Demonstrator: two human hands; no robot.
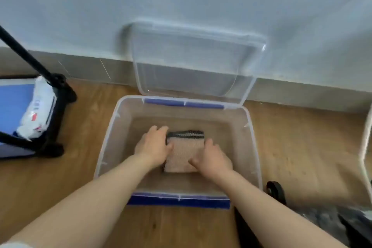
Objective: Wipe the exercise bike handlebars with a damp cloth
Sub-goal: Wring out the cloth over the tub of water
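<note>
A folded pinkish-beige cloth with a dark cloth edge behind it lies at the bottom of a clear plastic storage box on the wooden floor. My left hand grips the cloth's left side, fingers curled over its far corner. My right hand holds its right side, thumb on top. The exercise bike's handlebars are not in view.
The box's clear lid leans open against the grey wall. A black cart with a white wipes pack stands at the left. A black wheel and dark frame parts sit at the lower right. A white rim shows at the right edge.
</note>
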